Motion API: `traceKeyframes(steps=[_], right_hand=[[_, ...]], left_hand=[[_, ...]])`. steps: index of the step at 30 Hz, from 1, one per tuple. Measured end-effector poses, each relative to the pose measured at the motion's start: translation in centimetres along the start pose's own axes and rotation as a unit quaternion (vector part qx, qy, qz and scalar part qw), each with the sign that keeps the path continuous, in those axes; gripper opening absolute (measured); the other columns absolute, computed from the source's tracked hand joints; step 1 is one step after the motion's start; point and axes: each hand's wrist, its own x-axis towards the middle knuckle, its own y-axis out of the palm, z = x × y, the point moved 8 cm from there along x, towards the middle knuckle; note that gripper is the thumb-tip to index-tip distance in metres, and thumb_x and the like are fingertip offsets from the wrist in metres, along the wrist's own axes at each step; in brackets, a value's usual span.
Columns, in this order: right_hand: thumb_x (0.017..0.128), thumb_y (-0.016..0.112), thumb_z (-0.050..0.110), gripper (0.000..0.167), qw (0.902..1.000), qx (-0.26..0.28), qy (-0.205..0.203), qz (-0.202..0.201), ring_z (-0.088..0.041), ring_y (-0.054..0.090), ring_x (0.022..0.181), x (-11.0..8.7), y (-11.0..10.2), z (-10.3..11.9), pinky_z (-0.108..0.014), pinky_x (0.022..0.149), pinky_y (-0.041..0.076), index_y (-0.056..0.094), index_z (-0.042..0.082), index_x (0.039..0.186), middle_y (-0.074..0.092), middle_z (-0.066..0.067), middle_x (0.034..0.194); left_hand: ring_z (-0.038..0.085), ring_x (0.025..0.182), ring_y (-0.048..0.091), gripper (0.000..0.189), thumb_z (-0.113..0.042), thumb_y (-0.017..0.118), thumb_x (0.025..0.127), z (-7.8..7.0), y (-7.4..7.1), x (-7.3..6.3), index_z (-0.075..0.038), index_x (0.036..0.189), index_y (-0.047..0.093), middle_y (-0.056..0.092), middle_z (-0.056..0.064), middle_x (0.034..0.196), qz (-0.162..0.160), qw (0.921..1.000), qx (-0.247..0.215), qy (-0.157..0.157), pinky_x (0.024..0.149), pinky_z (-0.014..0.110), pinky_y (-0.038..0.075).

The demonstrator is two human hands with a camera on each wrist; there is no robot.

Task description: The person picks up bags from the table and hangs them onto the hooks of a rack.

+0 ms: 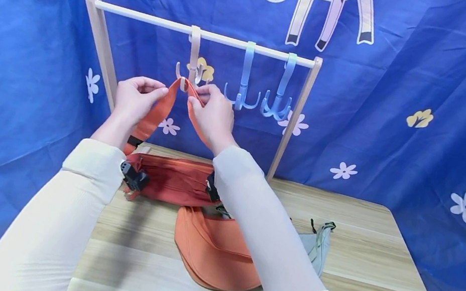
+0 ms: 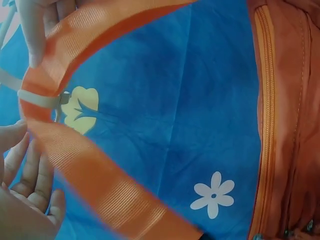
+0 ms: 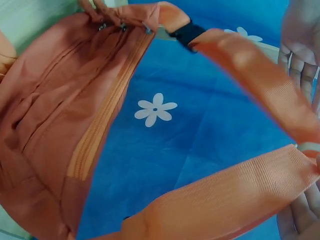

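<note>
A rust-orange waist bag (image 1: 177, 180) with a zipper hangs from its orange strap (image 1: 158, 114); its lower edge is close to the tabletop. The strap loops over one prong of a beige hook (image 1: 194, 53) on the rack's bar. My left hand (image 1: 132, 99) pinches the strap left of the prong with thumb and forefinger, its other fingers loosely bent in the left wrist view. Just right of the prong, my right hand (image 1: 215, 116) pinches the strap's other side. A black buckle (image 3: 188, 35) joins strap and bag in the right wrist view.
Two blue hooks (image 1: 246, 69) hang farther right on the white bar (image 1: 152, 18) of a wooden rack. An orange curved bag (image 1: 215, 259) lies on the wooden table (image 1: 362, 252), partly under my right forearm. Beside it is a grey bag (image 1: 321, 246). Blue patterned cloth surrounds the table.
</note>
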Motion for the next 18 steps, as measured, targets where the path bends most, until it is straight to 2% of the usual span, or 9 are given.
traceKeyframes(steps=[4, 8, 12, 15, 18], right_hand=[[0.090, 0.067, 0.031, 0.029, 0.9999, 0.005, -0.008, -0.010, -0.008, 0.060, 0.096, -0.5, -0.1, -0.5, -0.028, 0.091, 0.044, 0.058, 0.020, 0.116, 0.065, 0.008, 0.105], [0.090, 0.068, 0.028, 0.032, 0.9990, 0.012, -0.026, -0.035, -0.008, 0.058, 0.102, -1.1, -0.5, -1.1, -0.026, 0.092, 0.043, 0.058, 0.019, 0.119, 0.064, 0.005, 0.111], [0.090, 0.068, 0.025, 0.033, 0.9954, 0.040, -0.070, -0.052, -0.007, 0.057, 0.104, -2.0, -0.8, -1.4, -0.023, 0.092, 0.042, 0.058, 0.015, 0.120, 0.063, 0.002, 0.114], [0.090, 0.068, 0.023, 0.033, 0.9910, 0.072, -0.101, -0.050, -0.006, 0.057, 0.102, -2.8, -0.9, -1.5, -0.024, 0.088, 0.045, 0.057, 0.013, 0.120, 0.063, 0.001, 0.115], [0.089, 0.069, 0.021, 0.033, 0.9861, 0.093, -0.130, -0.045, -0.007, 0.059, 0.100, -3.7, -1.0, -1.5, -0.024, 0.084, 0.047, 0.058, 0.011, 0.119, 0.064, -0.001, 0.113]], left_hand=[[0.005, 0.080, 0.054, 0.035, -0.028, 0.072, 0.086, 0.2, -0.1, -0.4, -0.002, 0.109, 0.068, 0.060, -0.015, 0.076, 0.004, 0.9998, -0.008, 0.018, 0.069, 0.019, 0.042], [0.005, 0.083, 0.056, 0.040, -0.031, 0.072, 0.086, 0.4, -0.1, -1.0, -0.002, 0.113, 0.066, 0.061, -0.014, 0.082, 0.022, 0.9995, -0.007, 0.020, 0.074, 0.019, 0.044], [0.002, 0.081, 0.058, 0.038, -0.029, 0.072, 0.086, 0.4, -0.1, -1.8, -0.002, 0.113, 0.066, 0.063, -0.014, 0.084, 0.031, 0.9987, -0.009, 0.040, 0.074, 0.016, 0.046], [0.001, 0.079, 0.059, 0.036, -0.025, 0.073, 0.086, 0.2, 0.0, -2.3, 0.000, 0.112, 0.066, 0.064, -0.015, 0.085, 0.035, 0.9973, -0.017, 0.062, 0.071, 0.014, 0.046], [0.001, 0.081, 0.060, 0.037, -0.024, 0.073, 0.086, 0.3, 0.3, -2.9, 0.000, 0.113, 0.066, 0.065, -0.013, 0.088, 0.046, 0.9962, -0.023, 0.071, 0.072, 0.014, 0.046]])
